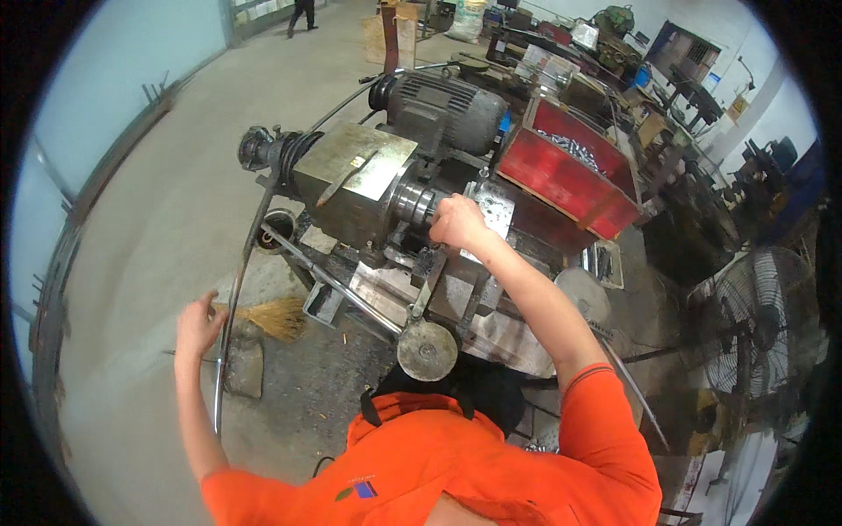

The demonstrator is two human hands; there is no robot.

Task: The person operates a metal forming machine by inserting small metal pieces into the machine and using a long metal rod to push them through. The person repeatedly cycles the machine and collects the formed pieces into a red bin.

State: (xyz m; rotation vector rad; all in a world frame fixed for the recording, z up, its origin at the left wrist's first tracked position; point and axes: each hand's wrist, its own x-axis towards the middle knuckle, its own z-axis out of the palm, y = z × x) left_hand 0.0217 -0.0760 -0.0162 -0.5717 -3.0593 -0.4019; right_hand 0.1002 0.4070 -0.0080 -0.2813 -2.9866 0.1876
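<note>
My right hand (460, 223) is at the front of the dark round chuck (412, 202) on a small lathe. Its fingers are closed, and whatever they hold is hidden behind them. The lathe's metal headstock (355, 215) stands left of the chuck, with a thin flat tool (346, 178) lying on top. Out to the left, my left hand (200, 326) is beside a long metal lever (231, 324), fingers loosely curved and apart, with nothing visible in them. A round steel handwheel or disc (427, 351) sits at the lathe's near side, below a slanting metal bar (338, 285).
Behind the lathe is a ribbed electric motor (447, 110). A red bin (570, 167) of small metal parts stands right of it. A straw broom (276, 317) lies on the floor (140, 351) at left. A caged fan (754, 324) is at far right; a person (301, 16) is in the distance.
</note>
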